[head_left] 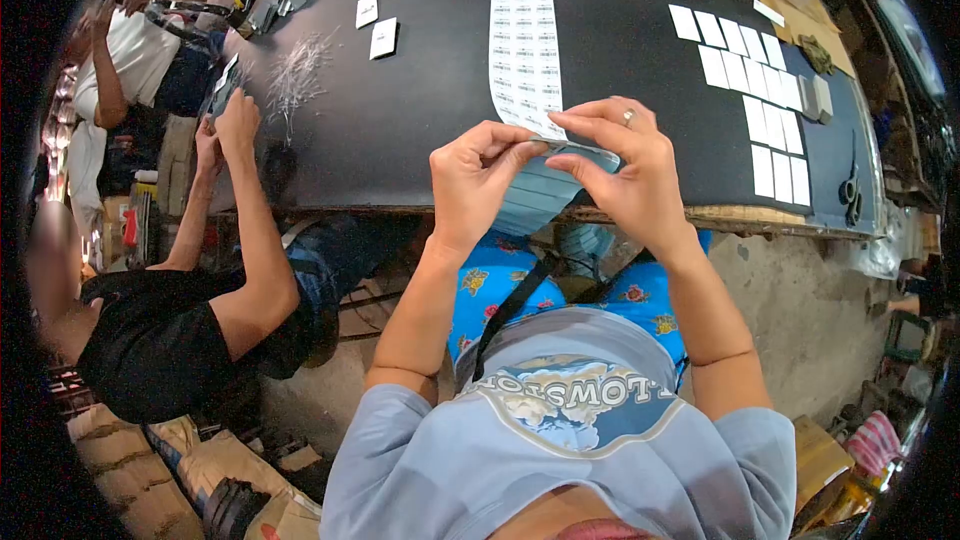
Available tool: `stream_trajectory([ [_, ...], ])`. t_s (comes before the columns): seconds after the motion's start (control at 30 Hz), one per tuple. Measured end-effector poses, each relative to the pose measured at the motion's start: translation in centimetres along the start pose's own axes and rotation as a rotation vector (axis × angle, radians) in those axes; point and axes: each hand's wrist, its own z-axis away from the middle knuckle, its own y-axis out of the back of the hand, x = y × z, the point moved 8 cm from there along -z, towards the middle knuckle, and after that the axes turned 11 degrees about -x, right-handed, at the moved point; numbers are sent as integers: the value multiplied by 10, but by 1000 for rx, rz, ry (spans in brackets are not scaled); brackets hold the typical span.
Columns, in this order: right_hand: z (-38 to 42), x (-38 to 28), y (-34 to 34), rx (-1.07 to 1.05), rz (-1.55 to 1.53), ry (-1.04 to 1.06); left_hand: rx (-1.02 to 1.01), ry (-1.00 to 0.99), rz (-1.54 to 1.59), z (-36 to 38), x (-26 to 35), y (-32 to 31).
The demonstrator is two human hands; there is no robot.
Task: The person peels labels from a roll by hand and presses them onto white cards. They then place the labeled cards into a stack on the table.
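Note:
A long strip of barcode labels runs toward me across the dark table and bends down over its front edge. Its bluish backing hangs in front of my lap. At the bend, my left hand pinches the strip's left side between thumb and fingers. On the other side, my right hand, with a ring on one finger, has its index finger on the printed face and its thumb lower, by the backing. Whether a single label is lifted between the fingertips is too small to tell.
White cards lie in rows at the right, near scissors and a small white box. Two small white packets and a heap of thin clear pieces lie leftward. A co-worker in black sits at my left, handling something.

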Motion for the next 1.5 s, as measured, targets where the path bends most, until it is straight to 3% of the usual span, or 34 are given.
stream_trajectory([
  [0.13, -2, 17, -7, -33, -247, -101, 1, -3, 56, -1, -1, -2],
  [0.37, -7, 14, -11, -21, -230, -53, -49, -7, 11, -1, -1, 0],
  [0.47, -7, 7, -5, 36, -157, 79, -27, 104, -210, 0, 0, 3],
  [0.67, 3, 16, -17, 78, -147, 223, -118, 84, -72, -4, -19, 4],
  [0.73, 1, 15, -27, 30, -166, 198, -169, 8, -39, -5, -28, 6],
  [0.97, 5, 9, -24, 121, -144, 145, -161, 34, -68, -6, -30, 12],
  [1.5, 1, 7, -21, 94, -171, 123, -88, 34, -235, -5, -21, 15],
])
